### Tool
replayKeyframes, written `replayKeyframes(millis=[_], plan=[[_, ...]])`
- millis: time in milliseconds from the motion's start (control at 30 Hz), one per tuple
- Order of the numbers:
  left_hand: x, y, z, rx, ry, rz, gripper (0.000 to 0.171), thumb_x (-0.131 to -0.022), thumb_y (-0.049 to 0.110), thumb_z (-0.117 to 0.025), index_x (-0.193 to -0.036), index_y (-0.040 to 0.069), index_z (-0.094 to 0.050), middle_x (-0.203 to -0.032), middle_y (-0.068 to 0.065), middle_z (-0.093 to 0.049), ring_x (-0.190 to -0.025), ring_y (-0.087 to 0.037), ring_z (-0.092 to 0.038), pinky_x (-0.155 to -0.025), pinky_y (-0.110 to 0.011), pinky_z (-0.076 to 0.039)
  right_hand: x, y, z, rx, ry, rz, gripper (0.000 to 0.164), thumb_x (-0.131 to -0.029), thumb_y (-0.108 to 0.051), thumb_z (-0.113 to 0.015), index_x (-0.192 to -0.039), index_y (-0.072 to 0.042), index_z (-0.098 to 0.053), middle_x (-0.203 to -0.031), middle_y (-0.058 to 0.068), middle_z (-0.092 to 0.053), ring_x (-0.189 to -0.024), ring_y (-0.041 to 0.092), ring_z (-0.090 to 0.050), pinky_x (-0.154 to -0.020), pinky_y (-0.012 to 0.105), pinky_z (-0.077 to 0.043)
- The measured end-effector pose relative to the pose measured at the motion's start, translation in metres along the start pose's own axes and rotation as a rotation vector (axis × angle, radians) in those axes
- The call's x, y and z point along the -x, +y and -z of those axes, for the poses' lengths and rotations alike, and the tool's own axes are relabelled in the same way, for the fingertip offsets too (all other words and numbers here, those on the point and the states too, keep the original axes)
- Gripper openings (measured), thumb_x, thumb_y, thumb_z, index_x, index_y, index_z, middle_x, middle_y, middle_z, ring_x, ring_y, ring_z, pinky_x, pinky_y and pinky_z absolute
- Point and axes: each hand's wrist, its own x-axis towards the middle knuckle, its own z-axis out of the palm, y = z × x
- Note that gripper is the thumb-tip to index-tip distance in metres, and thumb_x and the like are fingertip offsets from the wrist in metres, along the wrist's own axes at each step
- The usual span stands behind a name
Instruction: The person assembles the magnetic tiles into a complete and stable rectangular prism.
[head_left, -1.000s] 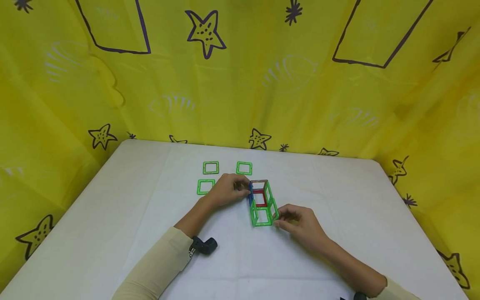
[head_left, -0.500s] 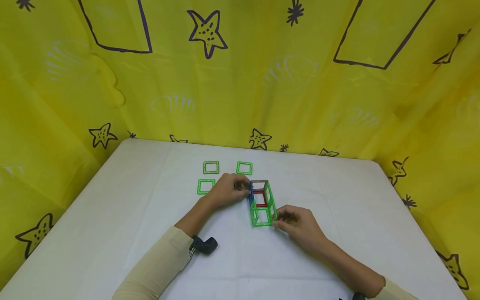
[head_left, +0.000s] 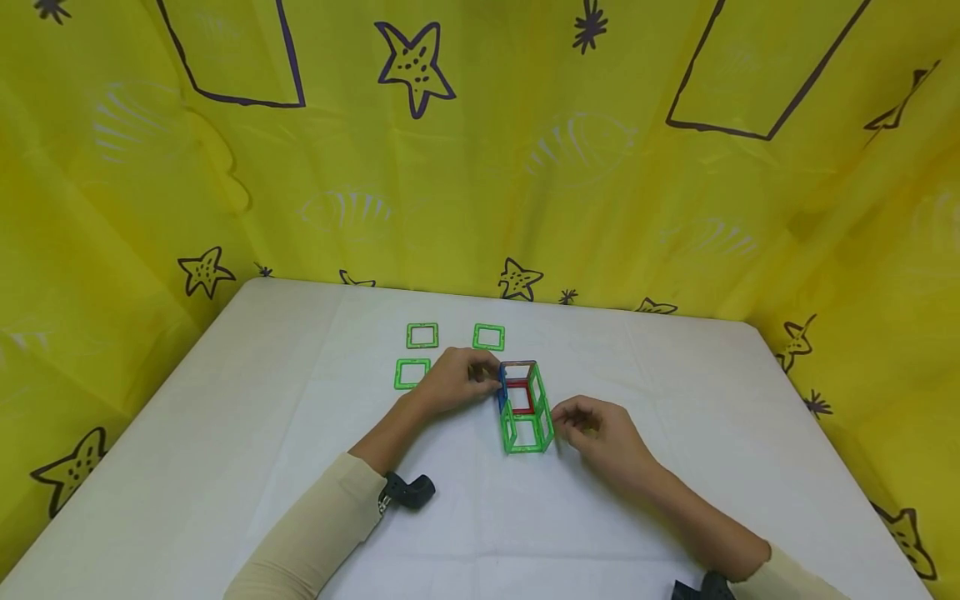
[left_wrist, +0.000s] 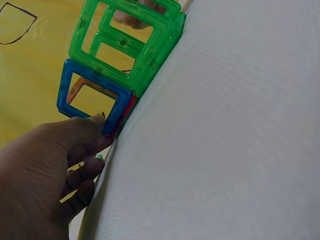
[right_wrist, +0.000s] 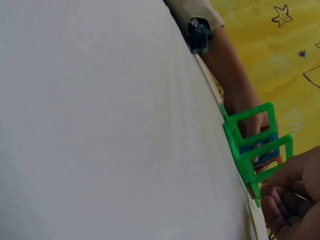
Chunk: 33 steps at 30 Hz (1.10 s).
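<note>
A small frame structure of magnetic tiles stands on the white table. At its left side, my left hand [head_left: 456, 382] pinches a blue magnetic tile [left_wrist: 64, 95] between thumb and fingers. A red tile [head_left: 520, 398] lies on the base beside it, and a brownish-orange tile [head_left: 517, 363] stands at the far end. Green tiles [left_wrist: 107, 45] make up the near part and the right wall. My right hand [head_left: 603, 433] is beside that right wall, fingers loosely bent, fingertips at or against its outer face. In the right wrist view, the thumb overlaps a green tile [right_wrist: 267, 145], so contact is unclear.
Three loose green square tiles lie flat behind and left: one far left [head_left: 422, 336], one far middle [head_left: 489, 337], and a nearer tile [head_left: 412, 374] partly behind the left wrist. A yellow patterned curtain [head_left: 465, 183] hangs along the table's back and sides.
The nearest right green tile, leaning outward in my right hand a second ago, now stands in line with the wall. My right hand has slid farther along that side. My left hand stays put.
</note>
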Motion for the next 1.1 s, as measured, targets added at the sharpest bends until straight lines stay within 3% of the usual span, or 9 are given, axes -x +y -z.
replayKeyframes(millis=[133,333,533,667,867,1100], plan=[[0.0,-0.001,0.0,0.005,0.0,0.0,0.017,-0.092,0.009,-0.08,-0.109,0.01,-0.079,-0.095,0.006,-0.073,-0.081,-0.011,-0.061,-0.074,-0.029,-0.051,-0.016,0.003,0.004,0.012,0.024,-0.056,0.019,-0.095,0.006,-0.069,-0.11,-0.005,-0.074,-0.098,0.002,-0.072,-0.088,0.019,-0.066,-0.076,0.027,-0.055],[0.001,-0.001,0.0,0.003,-0.007,0.014,0.017,-0.093,0.01,-0.08,-0.11,0.011,-0.079,-0.095,0.007,-0.072,-0.082,-0.011,-0.061,-0.074,-0.029,-0.051,-0.041,0.013,0.005,0.003,0.045,-0.073,0.022,-0.1,0.003,-0.066,-0.121,0.0,-0.07,-0.104,0.009,-0.072,-0.095,0.025,-0.065,-0.076,0.025,-0.056],[0.0,0.001,0.0,0.004,-0.006,0.017,0.018,-0.093,0.01,-0.08,-0.111,0.011,-0.079,-0.096,0.007,-0.073,-0.082,-0.012,-0.061,-0.075,-0.029,-0.051,-0.057,0.02,0.004,-0.03,-0.012,-0.06,0.031,-0.103,0.0,-0.064,-0.133,0.0,-0.067,-0.12,0.014,-0.072,-0.106,0.029,-0.069,-0.084,0.029,-0.058],[0.0,0.002,0.0,0.009,-0.003,0.012,0.018,-0.094,0.01,-0.079,-0.112,0.011,-0.079,-0.097,0.007,-0.074,-0.083,-0.012,-0.062,-0.076,-0.03,-0.052,-0.064,0.02,0.003,-0.023,-0.055,-0.054,0.036,-0.105,-0.003,-0.062,-0.141,-0.004,-0.065,-0.133,0.01,-0.069,-0.112,0.027,-0.066,-0.094,0.035,-0.056],[-0.001,0.001,0.0,0.001,-0.004,0.009,0.018,-0.094,0.01,-0.079,-0.112,0.01,-0.079,-0.099,0.005,-0.074,-0.083,-0.011,-0.062,-0.077,-0.03,-0.052,-0.069,0.021,0.003,0.002,-0.083,0.005,0.034,-0.105,0.0,-0.059,-0.138,-0.005,-0.068,-0.134,0.009,-0.069,-0.12,0.028,-0.063,-0.099,0.045,-0.053],[-0.001,0.002,0.004,-0.001,-0.026,0.033,0.018,-0.095,0.008,-0.078,-0.113,0.011,-0.078,-0.101,0.006,-0.074,-0.085,-0.012,-0.063,-0.078,-0.031,-0.054,-0.069,0.024,0.003,0.038,-0.071,0.018,0.03,-0.104,0.001,-0.061,-0.132,0.0,-0.071,-0.128,0.013,-0.072,-0.124,0.032,-0.063,-0.097,0.048,-0.054]])
